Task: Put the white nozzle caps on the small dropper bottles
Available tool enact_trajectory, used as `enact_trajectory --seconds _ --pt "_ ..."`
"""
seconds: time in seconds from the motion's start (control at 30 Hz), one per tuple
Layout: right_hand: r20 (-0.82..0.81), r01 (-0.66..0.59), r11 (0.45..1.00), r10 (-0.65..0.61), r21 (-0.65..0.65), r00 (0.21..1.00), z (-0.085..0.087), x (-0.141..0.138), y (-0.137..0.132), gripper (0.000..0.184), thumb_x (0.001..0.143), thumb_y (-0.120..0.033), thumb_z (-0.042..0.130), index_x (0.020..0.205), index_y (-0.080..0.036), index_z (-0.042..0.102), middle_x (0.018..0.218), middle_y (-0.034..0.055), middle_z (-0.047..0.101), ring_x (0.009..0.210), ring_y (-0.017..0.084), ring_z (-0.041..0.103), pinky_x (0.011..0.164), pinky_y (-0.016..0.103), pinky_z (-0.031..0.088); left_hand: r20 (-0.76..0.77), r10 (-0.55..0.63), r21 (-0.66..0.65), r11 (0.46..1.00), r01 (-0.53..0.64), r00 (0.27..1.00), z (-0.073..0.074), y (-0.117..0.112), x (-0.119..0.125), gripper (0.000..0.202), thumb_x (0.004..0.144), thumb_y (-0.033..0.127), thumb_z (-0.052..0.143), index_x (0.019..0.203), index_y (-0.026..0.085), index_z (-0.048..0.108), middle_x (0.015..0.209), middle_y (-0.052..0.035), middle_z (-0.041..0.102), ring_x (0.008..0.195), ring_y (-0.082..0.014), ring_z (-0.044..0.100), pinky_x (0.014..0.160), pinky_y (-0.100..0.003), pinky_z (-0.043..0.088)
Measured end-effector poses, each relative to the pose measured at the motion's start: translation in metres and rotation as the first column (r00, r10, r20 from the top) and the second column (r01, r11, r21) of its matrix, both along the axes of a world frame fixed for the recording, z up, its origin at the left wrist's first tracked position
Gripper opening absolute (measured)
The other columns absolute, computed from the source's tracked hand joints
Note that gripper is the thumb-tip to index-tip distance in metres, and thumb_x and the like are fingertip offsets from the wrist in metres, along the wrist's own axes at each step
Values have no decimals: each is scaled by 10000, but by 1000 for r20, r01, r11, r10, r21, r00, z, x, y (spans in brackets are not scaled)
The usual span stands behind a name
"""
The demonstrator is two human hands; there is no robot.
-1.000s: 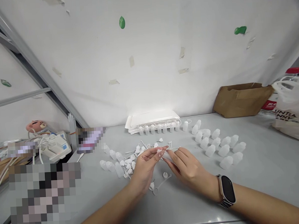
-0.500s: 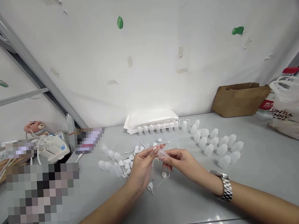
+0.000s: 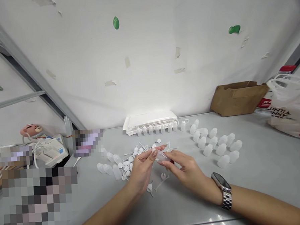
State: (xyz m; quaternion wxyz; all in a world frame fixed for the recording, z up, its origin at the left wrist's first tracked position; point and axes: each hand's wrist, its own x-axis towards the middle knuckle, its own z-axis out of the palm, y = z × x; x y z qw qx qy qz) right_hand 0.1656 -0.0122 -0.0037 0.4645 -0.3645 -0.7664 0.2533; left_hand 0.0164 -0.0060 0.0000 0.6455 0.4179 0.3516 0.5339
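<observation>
Between my two hands lies a small translucent plastic squeeze bottle [image 3: 162, 156], tilted over the table. My left hand [image 3: 143, 168] pinches its neck end; whether a cap is there is hidden by the fingers. The body of the bottle is gripped by the fingers of my right hand [image 3: 185, 163]. Loose white caps with strap loops [image 3: 126, 165] lie heaped behind and left of my left hand. Two more stray caps, one a nozzle cap [image 3: 149, 187] and one a round cap [image 3: 163, 176], rest below my hands.
Capless bottles [image 3: 221, 149] stand in a group at right, others [image 3: 117, 172] lie at left. Several capped bottles [image 3: 157, 129] line up before a white stack [image 3: 150, 118]. A cardboard box [image 3: 240, 99] and plastic bag [image 3: 290, 108] are at back right; cables and devices [image 3: 50, 153] at left.
My right hand has turned, so the watch face shows, and its fingers have shifted around the bottle. My left hand keeps its pinch. The whole view has shifted slightly.
</observation>
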Motion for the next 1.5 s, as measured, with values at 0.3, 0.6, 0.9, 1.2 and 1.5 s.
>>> enact_trajectory --seconds 0.3,0.6,0.9,1.2,1.5 --pt "-617 -641 491 238 -591 750 10 2 16 387 777 -465 558 553 -150 542 492 -36 463 452 73 380 511 242 352 -22 -10 46 999 11 1000 9 -2 -3 225 746 355 637 798 159 734 1020 -111 693 1193 -297 451 1011 -412 295" --pt "-127 -3 892 -61 -451 990 2 -6 5 151 743 -318 631 771 -169 640 605 -22 574 586 125 504 582 242 401 -35 120 -40 992 -121 992 -1 0 1 206 743 317 649 884 185 721 1126 -78 652 1217 -244 433 1047 -373 248" --pt "-383 -345 743 128 -574 915 7 -4 3 318 781 -387 579 556 -161 579 515 -23 512 507 98 435 539 236 354 56 -28 -80 996 32 998 -3 2 -3 246 739 372 642 772 143 724 1009 -108 680 987 -271 579 909 -389 367" --pt "-707 -662 453 93 -597 701 1 -1 10 301 768 -385 607 661 -108 654 564 14 584 453 60 444 504 223 349 -48 -19 19 1000 20 999 7 -1 -5 199 754 337 626 765 169 733 992 -94 692 1135 -288 483 968 -394 313" --pt "-446 -275 720 -53 -637 893 5 -5 7 263 677 -402 687 684 -149 618 580 -22 571 523 98 503 555 248 406 -71 67 4 998 -67 995 2 0 -2 232 739 375 634 805 175 731 1058 -95 678 1189 -283 439 1009 -400 274"
